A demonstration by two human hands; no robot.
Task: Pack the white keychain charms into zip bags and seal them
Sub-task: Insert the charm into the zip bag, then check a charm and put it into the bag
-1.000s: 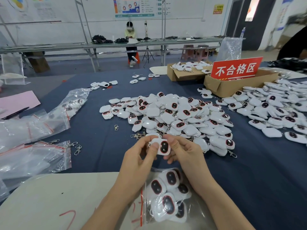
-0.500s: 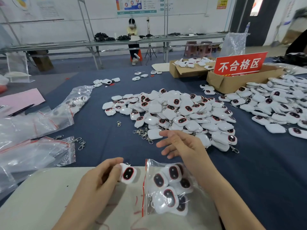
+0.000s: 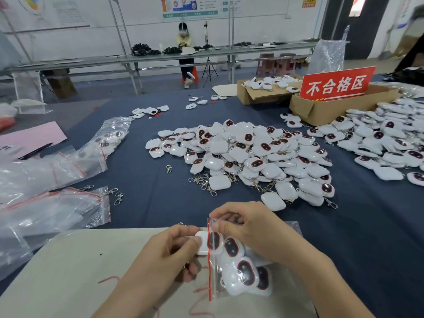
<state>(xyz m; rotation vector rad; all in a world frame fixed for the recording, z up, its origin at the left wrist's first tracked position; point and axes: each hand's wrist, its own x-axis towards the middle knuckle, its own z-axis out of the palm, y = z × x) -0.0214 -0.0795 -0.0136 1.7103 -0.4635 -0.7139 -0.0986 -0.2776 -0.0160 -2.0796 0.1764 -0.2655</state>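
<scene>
A clear zip bag (image 3: 231,292) with a red seal line lies on a beige board (image 3: 68,271) near me, holding several white keychain charms with dark oval faces. My left hand (image 3: 169,253) grips one white charm (image 3: 203,245) halfway through the bag's mouth. My right hand (image 3: 250,228) pinches the upper lip of the bag at its opening. A big pile of loose charms (image 3: 247,154) covers the blue table beyond my hands.
More charms (image 3: 385,143) spread at the right. Two cardboard boxes (image 3: 325,111) with a red sign (image 3: 337,84) stand at the back right. Empty and filled zip bags (image 3: 50,203) lie at the left, with loose metal clasps (image 3: 118,197) beside them. A person sits at a far bench.
My left hand carried the charm rightward to the bag's mouth and partly into it. My right hand came back from the pile and took hold of the bag's lip.
</scene>
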